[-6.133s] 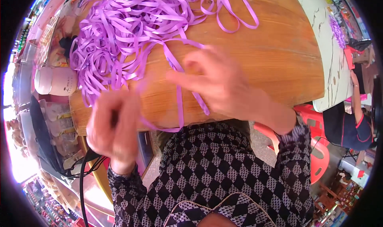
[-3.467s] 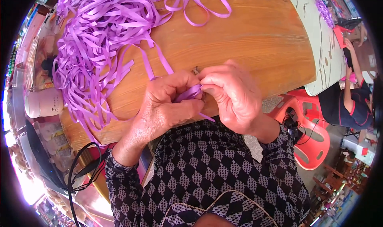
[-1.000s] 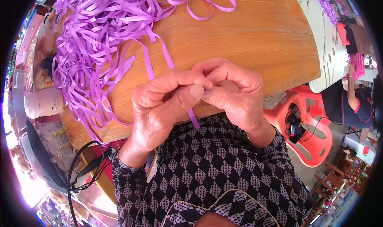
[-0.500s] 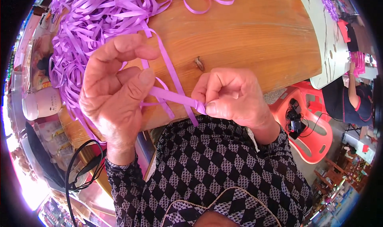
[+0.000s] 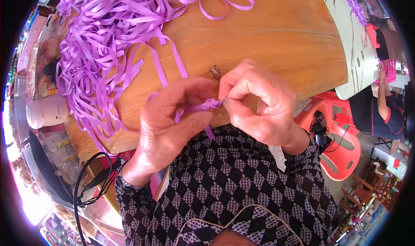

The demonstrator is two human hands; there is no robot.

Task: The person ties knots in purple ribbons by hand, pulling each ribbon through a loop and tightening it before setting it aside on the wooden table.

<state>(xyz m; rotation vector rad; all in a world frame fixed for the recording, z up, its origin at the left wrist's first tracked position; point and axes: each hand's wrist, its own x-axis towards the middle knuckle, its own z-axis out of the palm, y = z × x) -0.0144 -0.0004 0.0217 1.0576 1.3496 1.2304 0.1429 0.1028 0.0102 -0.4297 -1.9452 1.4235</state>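
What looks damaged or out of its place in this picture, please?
Two things: the wooden tabletop has a small dark mark near the right hand, perhaps a knot or damage; and tangled black cables lie on the red chair, normally a seat. I see no spill.

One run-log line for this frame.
left hand: half-open around purple ribbon | right hand: pinching ribbon | ribbon pile: on wooden table
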